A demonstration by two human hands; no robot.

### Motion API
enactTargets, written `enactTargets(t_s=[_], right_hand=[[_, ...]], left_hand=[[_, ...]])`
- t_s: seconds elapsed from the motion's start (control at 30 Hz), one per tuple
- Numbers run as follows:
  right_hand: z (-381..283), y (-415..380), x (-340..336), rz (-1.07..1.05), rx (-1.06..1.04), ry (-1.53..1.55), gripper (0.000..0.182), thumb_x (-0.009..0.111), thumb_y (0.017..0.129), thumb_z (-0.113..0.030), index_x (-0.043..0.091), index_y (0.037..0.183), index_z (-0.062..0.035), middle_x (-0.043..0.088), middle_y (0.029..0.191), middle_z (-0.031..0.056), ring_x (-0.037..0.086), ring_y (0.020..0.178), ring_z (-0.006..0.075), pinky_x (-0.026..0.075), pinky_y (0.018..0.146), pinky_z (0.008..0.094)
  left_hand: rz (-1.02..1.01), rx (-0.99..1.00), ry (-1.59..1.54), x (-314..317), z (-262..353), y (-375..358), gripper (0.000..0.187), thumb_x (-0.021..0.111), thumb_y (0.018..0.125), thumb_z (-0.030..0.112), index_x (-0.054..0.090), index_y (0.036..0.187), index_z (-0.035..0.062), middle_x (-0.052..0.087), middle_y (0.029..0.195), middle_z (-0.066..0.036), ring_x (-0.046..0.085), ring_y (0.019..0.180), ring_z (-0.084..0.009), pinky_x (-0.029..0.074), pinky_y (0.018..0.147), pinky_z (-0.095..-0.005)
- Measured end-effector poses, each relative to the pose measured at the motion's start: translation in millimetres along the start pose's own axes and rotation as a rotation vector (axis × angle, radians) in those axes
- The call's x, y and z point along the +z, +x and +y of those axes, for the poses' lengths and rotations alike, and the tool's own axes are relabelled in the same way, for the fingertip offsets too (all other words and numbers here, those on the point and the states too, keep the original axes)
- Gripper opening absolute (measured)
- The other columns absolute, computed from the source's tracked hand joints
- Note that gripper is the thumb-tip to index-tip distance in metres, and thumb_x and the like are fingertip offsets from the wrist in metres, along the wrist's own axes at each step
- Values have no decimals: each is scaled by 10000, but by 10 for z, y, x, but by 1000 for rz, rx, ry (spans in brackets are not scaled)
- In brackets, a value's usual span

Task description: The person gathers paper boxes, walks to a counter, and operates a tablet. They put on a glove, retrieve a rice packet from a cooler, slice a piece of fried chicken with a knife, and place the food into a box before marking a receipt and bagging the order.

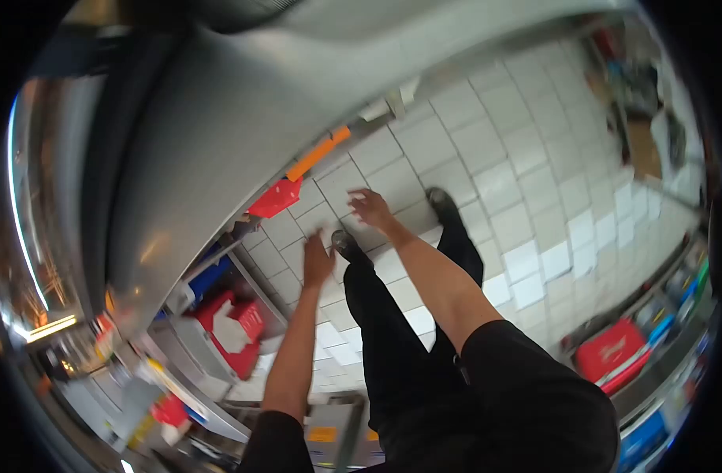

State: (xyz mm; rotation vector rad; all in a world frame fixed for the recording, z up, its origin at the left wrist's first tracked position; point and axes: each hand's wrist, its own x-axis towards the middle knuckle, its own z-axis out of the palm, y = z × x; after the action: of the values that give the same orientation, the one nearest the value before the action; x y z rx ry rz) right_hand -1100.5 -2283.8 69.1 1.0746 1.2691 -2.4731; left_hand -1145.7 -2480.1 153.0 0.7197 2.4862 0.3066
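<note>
a person stood on a grey tiled floor (487,150) beside a long steel counter (219,118), both arms stretched forward and down, nothing in either hand. the left hand (317,260) hung just off the counter's edge, fingers held close together and pointing at the floor; whether it touched the steel could not be told through the blur. the right hand (370,206) reached out over the tiles, fingers loosely spread and curled, gripping nothing. nearest to the hands were an orange strip (318,155) and a red piece (274,199) fixed along the counter's underside, both untouched.

as to progress, it looked like the very start of a reach: nothing had been picked up, and no item lay between the hands; whatever work was in hand appeared still to be done.

the count: two bare hands, two arms in short black sleeves, two legs in black trousers, two dark shoes (442,201) on the tiles. one red crate (231,331) sat on the shelf under the counter, with a blue bin (211,277) beside it. one red box (611,352) stood on the low rack at the right, near other blue and green containers too blurred to count. no other person was in view.
</note>
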Motion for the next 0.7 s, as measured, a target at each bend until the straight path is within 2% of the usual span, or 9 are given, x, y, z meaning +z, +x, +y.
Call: enactTargets(t_s=[0.03,0.07,0.1,0.17,0.23,0.33,0.57,0.63,0.7], right_hand=[[431,380,237,369,-394,-588,304,625,898,-208,616,1197,-150,707,922,78,673,762,173,535,643,348],[232,520,426,224,30,-118,383,632,889,-179,553,1262,-141,702,1023,109,678,883,240,528,786,357],[117,617,564,214,-7,157,446,628,900,-182,478,1317,-129,683,1098,125,673,950,252,503,858,343],[339,1313,830,298,-484,154,446,583,954,-225,416,1354,-122,661,979,90,657,808,193,532,658,311],[136,1565,985,257,-340,612,363,557,977,-237,476,1290,-70,629,898,66,637,767,179,523,594,312],[223,1837,962,230,-317,696,267,511,1000,-216,550,1193,-36,602,854,55,626,715,159,507,550,319],[270,1808,1018,274,-323,774,159,511,967,-106,623,1060,-44,607,750,60,608,681,165,509,589,335],[394,1824,1045,501,-343,446,222,461,1007,-106,574,1187,-41,673,1036,66,666,909,178,541,772,323],[468,1527,1140,654,-278,258,220,470,985,-70,589,1167,-38,679,1010,63,665,887,168,539,751,313]], left_hand=[[31,62,160,2,-338,463,629,635,899,228,358,1414,-5,468,1316,-300,451,1227,-454,345,1054,-537],[154,71,308,-20,-516,915,705,669,871,238,325,1445,15,401,1357,-334,388,1272,-482,312,1077,-541],[186,148,242,-349,-329,1343,774,709,835,254,308,1465,50,300,1407,-358,333,1298,-501,282,1079,-569],[316,339,469,-516,-402,1994,923,778,759,291,247,1503,156,219,1453,-347,193,1364,-564,218,1121,-634],[284,351,472,-548,-354,2319,991,798,730,338,210,1512,178,191,1466,-364,140,1363,-624,289,1076,-673],[92,331,469,-442,-514,2558,1039,796,723,383,166,1520,167,146,1483,-382,162,1336,-665,380,984,-701],[159,439,705,-308,-532,2532,973,737,778,263,130,1507,47,137,1486,-408,256,1296,-664,406,1007,-643],[154,504,577,-333,-652,2720,879,666,811,143,132,1497,14,184,1469,-418,307,1288,-635,412,1044,-571],[131,476,591,-321,-698,2712,848,639,817,108,139,1494,10,211,1462,-414,325,1286,-619,397,1061,-555]])
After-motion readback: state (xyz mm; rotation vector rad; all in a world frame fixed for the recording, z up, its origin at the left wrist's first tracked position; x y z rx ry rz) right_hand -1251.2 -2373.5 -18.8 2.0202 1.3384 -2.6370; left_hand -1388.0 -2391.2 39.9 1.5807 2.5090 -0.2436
